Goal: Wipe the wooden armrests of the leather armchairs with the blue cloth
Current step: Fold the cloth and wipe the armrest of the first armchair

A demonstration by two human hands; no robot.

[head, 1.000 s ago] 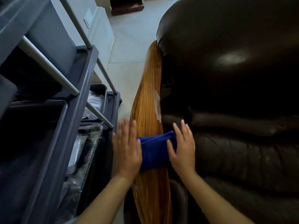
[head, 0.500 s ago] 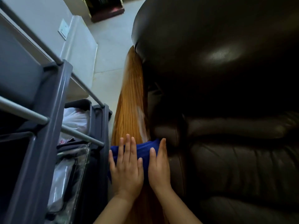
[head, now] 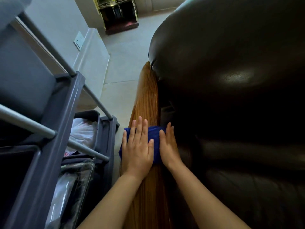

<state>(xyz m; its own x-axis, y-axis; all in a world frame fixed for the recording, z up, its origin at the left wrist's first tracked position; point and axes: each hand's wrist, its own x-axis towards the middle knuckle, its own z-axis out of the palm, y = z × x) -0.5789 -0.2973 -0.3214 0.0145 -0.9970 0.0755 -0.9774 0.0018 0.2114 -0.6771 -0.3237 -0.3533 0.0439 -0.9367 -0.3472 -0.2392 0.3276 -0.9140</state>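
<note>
A long polished wooden armrest [head: 146, 96] runs away from me along the left side of a dark brown leather armchair [head: 231, 80]. A blue cloth [head: 156, 141] lies folded across the armrest. My left hand [head: 137, 146] presses flat on the cloth's left part, fingers together and pointing forward. My right hand [head: 168, 146] presses on the cloth's right edge, against the leather. Most of the cloth is hidden under both palms.
A grey service cart [head: 54, 129] with metal rails stands close on the left, with white plastic bags [head: 82, 134] in its lower tray. Pale tiled floor [head: 125, 60] lies between cart and armrest. A dark cabinet [head: 118, 15] stands far ahead.
Both hands have come closer together on the cloth over the last second. The white streak seen on the wood ahead of the cloth is no longer visible.
</note>
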